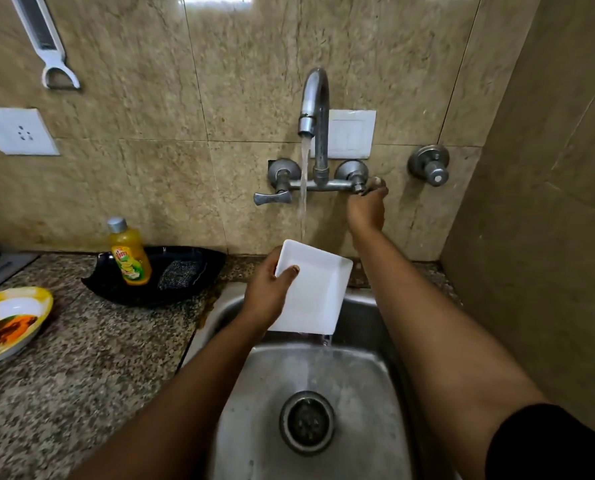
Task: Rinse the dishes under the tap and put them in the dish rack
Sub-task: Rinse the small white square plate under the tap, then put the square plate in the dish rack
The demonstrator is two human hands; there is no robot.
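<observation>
Water (303, 188) runs in a steady stream from the curved tap (315, 109) at twelve o'clock and lands on the upper edge of a white square dish (311, 292), which is tilted over the far rim of the steel sink (362, 386). The runoff spills from the dish's lower right corner into the basin, toward the drain (306, 422) at six o'clock. The left hand (266, 292) grips the dish by its left edge, thumb pressed on the inner face and the other fingers curled behind it, out of sight. The right hand (367, 206) reaches up to one o'clock of the dish and closes around the tap's right handle (358, 185); how its fingers lie on it cannot be told, since the back of the hand hides them. On the granite counter (81, 375) at nine o'clock a black tray (185, 258) holds a yellow soap bottle (129, 252) and a grey scrubber (180, 274), just beside each other. Farther left, at the frame's edge, lies a yellow-rimmed plate (8, 320) with food residue. A white peeler (46, 46) hangs on the wall at ten o'clock.
</observation>
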